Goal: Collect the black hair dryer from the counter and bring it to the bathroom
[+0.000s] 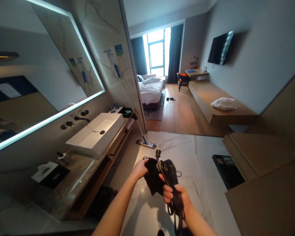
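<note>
My right hand (175, 196) grips the handle of a black hair dryer (170, 172), whose cord and plug (158, 153) loop up above it. A black cloth pouch (152, 178) hangs beside the dryer, pinched at its top edge by my left hand (139, 169). Both hands are held out over the white marble floor, with pouch and dryer touching each other between them.
A white basin (98, 132) sits on a stone counter (71, 177) at the left under a lit mirror. A tissue box (48, 172) lies on the counter. A mop (146, 143) leans by the doorway. Beyond are a bed (151, 90), a wooden bench (211, 101) and a wall television (220, 47).
</note>
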Tool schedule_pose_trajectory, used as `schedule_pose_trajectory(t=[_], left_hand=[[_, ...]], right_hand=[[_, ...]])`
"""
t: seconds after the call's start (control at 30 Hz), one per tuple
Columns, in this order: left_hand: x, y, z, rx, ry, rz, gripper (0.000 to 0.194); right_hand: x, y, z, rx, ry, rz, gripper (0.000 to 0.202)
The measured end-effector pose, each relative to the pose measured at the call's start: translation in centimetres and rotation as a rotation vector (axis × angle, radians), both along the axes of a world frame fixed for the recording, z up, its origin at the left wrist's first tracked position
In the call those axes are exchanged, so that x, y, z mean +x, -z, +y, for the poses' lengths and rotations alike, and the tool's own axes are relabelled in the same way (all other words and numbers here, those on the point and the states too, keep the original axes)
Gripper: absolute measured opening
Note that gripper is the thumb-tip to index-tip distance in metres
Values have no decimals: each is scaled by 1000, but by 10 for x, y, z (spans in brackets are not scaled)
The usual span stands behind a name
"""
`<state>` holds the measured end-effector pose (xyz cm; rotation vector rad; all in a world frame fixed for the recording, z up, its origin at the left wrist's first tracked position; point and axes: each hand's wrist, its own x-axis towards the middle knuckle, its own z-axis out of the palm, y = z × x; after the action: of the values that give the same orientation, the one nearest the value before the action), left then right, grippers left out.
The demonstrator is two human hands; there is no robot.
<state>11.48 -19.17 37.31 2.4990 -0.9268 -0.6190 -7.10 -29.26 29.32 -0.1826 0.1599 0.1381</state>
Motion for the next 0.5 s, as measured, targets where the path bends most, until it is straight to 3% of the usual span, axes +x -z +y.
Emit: schedule_pose_trajectory(t=[0.1, 0.2, 0.27, 0.37, 0.43, 0.5], left_hand=[[12, -9, 22, 30, -128, -65, 69], [2, -7, 30, 64, -214, -169, 71], [-11, -3, 30, 81, -101, -201, 71], [-28, -3, 26, 117, 166, -215, 67], [-37, -8, 18, 95, 184, -209, 69], [-45, -14, 0, -18, 134, -186, 71]], right_hand=[[20, 10, -7, -507, -300, 268, 41], [36, 7, -16, -886, -463, 232, 45], [48, 1, -26, -925, -530, 150, 52], [71, -3, -44, -734, -517, 192, 51], [86, -1, -54, -603, -461, 236, 50], [99, 3, -57, -652, -402, 142, 44]])
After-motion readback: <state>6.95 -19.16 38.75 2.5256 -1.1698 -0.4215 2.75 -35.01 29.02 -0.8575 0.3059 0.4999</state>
